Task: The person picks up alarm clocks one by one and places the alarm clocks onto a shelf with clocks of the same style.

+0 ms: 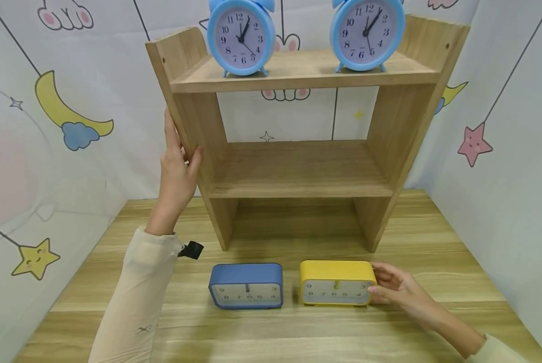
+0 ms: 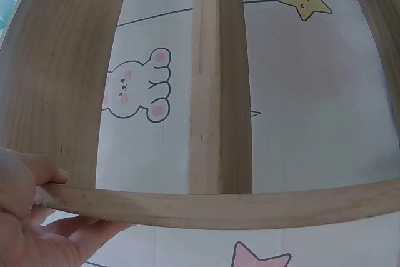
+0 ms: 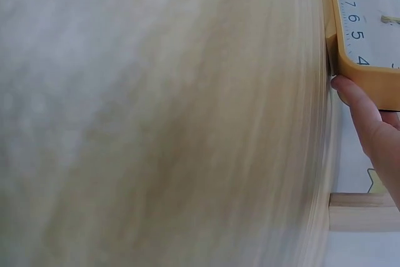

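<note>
My left hand (image 1: pixel 177 174) grips the left side panel of a wooden shelf (image 1: pixel 298 195), thumb on one face and fingers on the other; the left wrist view shows this hand (image 2: pixel 47 217) around the board's edge. With my right hand (image 1: pixel 402 292) I hold the right end of a yellow alarm clock (image 1: pixel 336 269), which stands on the table. In the right wrist view the thumb lies along the lower corner of the yellow clock (image 3: pixel 369 82); the other fingers are mostly hidden. Left of it stands a blue alarm clock (image 1: pixel 246 275) of the same boxy shape.
Two round light-blue alarm clocks, one on the left (image 1: pixel 241 38) and one on the right (image 1: pixel 367 33), stand on the top shelf board. The wood-grain table (image 1: pixel 298 338) is bordered by printed white wall sheets (image 1: pixel 502 201). A black clip (image 1: pixel 191 250) hangs by the left sleeve.
</note>
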`<action>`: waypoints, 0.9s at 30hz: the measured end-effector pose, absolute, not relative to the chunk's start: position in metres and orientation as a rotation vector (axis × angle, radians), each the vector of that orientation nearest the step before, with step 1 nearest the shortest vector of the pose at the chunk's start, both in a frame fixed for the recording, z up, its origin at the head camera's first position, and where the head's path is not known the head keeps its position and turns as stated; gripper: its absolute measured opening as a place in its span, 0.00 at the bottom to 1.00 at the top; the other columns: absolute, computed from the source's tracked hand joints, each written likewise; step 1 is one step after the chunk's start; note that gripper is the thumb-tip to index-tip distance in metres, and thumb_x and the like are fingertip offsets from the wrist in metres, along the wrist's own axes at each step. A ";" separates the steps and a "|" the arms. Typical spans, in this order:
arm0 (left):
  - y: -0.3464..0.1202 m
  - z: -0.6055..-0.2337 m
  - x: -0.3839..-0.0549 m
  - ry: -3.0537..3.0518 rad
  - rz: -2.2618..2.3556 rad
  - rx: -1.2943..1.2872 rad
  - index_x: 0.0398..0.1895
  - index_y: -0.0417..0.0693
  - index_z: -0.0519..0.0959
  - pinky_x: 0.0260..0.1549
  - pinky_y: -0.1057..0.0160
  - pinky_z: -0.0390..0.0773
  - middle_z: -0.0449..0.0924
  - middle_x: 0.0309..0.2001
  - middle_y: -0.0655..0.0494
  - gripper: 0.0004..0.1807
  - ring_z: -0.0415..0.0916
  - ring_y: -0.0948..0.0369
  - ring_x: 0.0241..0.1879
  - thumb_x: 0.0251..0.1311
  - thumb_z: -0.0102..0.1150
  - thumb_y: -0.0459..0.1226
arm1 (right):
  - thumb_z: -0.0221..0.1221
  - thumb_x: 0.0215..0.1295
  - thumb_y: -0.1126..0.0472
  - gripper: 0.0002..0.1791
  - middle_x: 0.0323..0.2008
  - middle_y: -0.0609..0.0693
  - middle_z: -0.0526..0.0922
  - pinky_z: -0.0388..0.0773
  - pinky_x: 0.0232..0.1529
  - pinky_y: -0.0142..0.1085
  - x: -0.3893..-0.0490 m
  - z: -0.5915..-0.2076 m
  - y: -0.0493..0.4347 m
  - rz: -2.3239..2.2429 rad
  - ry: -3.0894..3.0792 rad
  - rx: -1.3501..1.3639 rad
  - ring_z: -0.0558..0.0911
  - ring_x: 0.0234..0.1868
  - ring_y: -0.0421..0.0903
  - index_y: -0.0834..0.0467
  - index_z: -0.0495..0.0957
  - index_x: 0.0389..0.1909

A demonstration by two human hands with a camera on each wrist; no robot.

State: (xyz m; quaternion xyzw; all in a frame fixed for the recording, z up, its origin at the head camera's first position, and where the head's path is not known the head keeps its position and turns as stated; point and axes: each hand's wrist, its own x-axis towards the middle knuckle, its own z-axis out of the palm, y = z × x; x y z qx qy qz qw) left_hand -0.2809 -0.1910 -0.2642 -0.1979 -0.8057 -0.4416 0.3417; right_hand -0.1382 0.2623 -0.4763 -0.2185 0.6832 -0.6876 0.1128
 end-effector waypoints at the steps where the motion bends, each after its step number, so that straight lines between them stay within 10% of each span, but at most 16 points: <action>1: -0.191 -0.264 -0.281 -2.095 -1.149 -0.516 0.81 0.55 0.35 0.48 0.41 0.80 0.59 0.73 0.42 0.45 0.73 0.44 0.60 0.72 0.51 0.29 | 0.52 0.71 0.75 0.27 0.58 0.44 0.79 0.83 0.48 0.48 -0.139 -0.476 0.262 -2.011 2.004 -0.653 0.81 0.55 0.46 0.56 0.66 0.68; 27: -0.192 -0.264 -0.281 -2.094 -1.150 -0.529 0.81 0.54 0.35 0.49 0.42 0.79 0.57 0.74 0.42 0.45 0.71 0.45 0.62 0.72 0.50 0.29 | 0.50 0.74 0.72 0.26 0.57 0.47 0.80 0.84 0.45 0.49 -0.144 -0.458 0.256 -1.909 2.119 -0.658 0.81 0.53 0.50 0.71 0.58 0.70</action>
